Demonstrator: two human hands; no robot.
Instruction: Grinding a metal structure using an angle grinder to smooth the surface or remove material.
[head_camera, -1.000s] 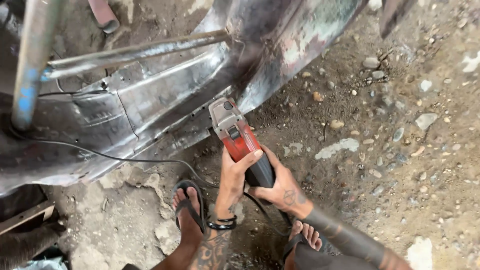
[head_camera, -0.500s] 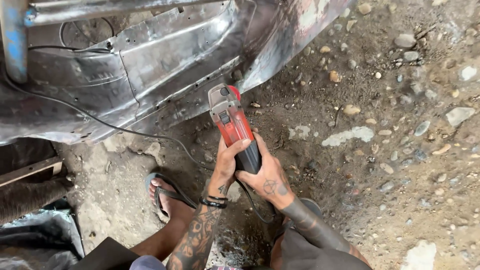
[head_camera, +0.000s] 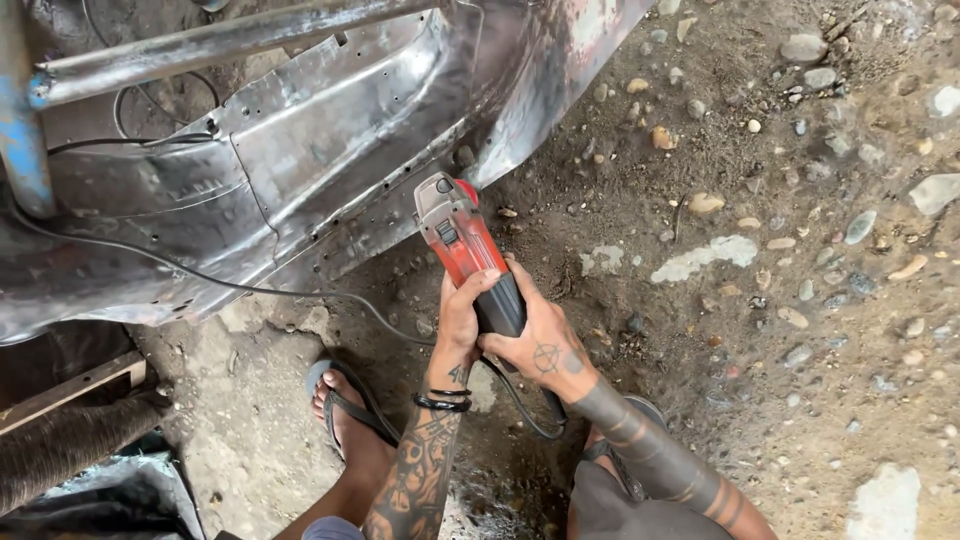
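Both your hands are wrapped around the red angle grinder (head_camera: 468, 250) — your left hand (head_camera: 462, 318) curls over the red body from the near side, thumb on top, and your right hand (head_camera: 540, 340) closes around the black rear grip. The grinder's head sits right at the lower edge of the bare metal body panel (head_camera: 330, 160), apparently touching it. Its black cord (head_camera: 520, 400) loops down between your sandalled feet — the left foot (head_camera: 345, 410) planted on the stony dirt ground (head_camera: 780, 280). A thinner cable (head_camera: 200, 275) trails across the panel.
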